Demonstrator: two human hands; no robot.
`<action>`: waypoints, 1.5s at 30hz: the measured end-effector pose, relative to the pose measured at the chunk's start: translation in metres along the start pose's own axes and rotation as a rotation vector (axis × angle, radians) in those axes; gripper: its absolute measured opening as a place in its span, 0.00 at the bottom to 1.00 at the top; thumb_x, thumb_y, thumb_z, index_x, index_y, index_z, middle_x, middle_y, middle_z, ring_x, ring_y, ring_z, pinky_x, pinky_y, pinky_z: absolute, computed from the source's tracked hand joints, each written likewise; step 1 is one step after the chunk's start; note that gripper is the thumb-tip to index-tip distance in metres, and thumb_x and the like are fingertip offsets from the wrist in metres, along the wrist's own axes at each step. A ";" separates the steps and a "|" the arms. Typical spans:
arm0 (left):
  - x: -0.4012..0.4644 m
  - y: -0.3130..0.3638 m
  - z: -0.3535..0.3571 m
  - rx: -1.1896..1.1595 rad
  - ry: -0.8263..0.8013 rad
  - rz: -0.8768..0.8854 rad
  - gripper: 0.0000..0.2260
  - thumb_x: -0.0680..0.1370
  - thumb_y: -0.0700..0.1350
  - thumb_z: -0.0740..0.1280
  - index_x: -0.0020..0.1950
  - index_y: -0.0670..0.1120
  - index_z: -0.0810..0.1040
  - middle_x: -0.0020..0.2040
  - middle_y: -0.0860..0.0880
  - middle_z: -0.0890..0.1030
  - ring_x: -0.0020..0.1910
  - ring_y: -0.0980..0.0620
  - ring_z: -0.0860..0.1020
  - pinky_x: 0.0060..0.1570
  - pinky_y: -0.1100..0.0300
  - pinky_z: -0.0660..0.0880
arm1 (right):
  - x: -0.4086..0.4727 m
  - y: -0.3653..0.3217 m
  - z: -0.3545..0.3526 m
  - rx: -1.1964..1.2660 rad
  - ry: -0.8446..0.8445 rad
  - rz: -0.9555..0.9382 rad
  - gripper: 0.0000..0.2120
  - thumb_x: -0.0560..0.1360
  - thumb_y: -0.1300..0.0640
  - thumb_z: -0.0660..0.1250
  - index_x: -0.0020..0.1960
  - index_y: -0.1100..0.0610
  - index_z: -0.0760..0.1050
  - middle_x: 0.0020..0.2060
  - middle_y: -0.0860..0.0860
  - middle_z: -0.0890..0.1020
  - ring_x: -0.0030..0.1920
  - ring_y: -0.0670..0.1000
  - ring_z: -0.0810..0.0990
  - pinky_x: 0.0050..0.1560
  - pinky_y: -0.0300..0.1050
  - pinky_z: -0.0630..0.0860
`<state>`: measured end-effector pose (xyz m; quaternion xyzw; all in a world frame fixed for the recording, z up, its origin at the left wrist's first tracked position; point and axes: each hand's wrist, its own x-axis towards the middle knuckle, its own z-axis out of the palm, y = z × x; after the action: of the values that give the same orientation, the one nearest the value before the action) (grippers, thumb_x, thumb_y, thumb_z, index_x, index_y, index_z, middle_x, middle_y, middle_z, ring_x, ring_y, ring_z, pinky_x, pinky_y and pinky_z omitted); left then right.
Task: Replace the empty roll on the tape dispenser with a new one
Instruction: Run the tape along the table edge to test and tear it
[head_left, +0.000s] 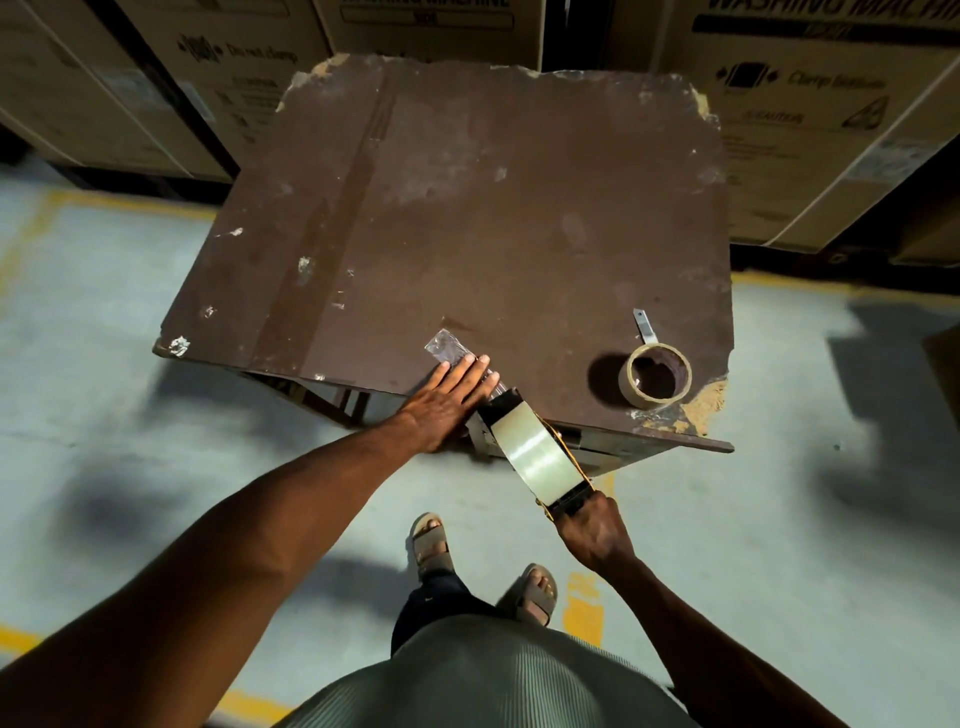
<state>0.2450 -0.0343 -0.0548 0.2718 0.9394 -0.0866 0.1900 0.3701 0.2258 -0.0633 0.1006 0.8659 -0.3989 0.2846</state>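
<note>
Clear tape (457, 358) runs up-left across the worn brown table (519, 208) from the tape dispenser (535, 452), whose long axis follows that line. Left hand (447, 402) lies open, flat on the strip; right hand (592, 530) grips the dispenser's handle at the near edge. Nearer the right hand, the spent roll (658, 375) sits apart.
</note>
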 end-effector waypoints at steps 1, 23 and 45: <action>0.000 0.001 -0.001 -0.003 -0.018 0.012 0.47 0.76 0.43 0.67 0.79 0.48 0.32 0.81 0.45 0.36 0.80 0.40 0.38 0.77 0.44 0.42 | 0.000 0.003 0.000 -0.008 -0.006 -0.004 0.11 0.76 0.48 0.70 0.47 0.57 0.82 0.37 0.52 0.84 0.34 0.50 0.81 0.34 0.44 0.77; 0.001 0.026 -0.030 0.004 -0.249 0.033 0.49 0.71 0.36 0.69 0.78 0.64 0.41 0.77 0.53 0.25 0.75 0.30 0.30 0.73 0.30 0.42 | 0.010 0.038 0.007 0.261 -0.119 0.074 0.17 0.67 0.42 0.73 0.54 0.44 0.77 0.53 0.53 0.86 0.52 0.58 0.84 0.53 0.59 0.83; 0.004 0.023 -0.031 -0.019 -0.289 0.034 0.56 0.72 0.37 0.70 0.73 0.67 0.27 0.76 0.54 0.24 0.74 0.31 0.29 0.72 0.28 0.42 | -0.007 0.010 -0.008 0.074 -0.099 0.095 0.13 0.77 0.54 0.71 0.61 0.55 0.77 0.51 0.52 0.84 0.46 0.54 0.81 0.40 0.40 0.75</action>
<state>0.2448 -0.0046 -0.0297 0.2705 0.8984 -0.1129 0.3272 0.3766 0.2389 -0.0615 0.1322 0.8296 -0.4213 0.3417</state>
